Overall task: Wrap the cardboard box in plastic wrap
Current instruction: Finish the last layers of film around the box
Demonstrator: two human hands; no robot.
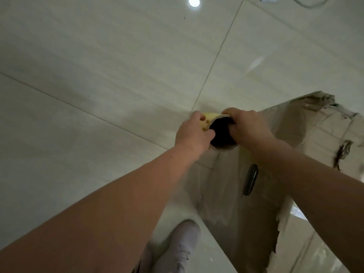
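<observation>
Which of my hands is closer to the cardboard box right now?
Right. The right hand grips the plastic wrap roll on the side facing the cardboard box; the left hand grips its far side, away from the box.

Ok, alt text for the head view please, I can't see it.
A left hand and a right hand grip the top end of a plastic wrap roll beside a torn cardboard box, already partly covered in film. One shoe shows on the tiled floor.
</observation>
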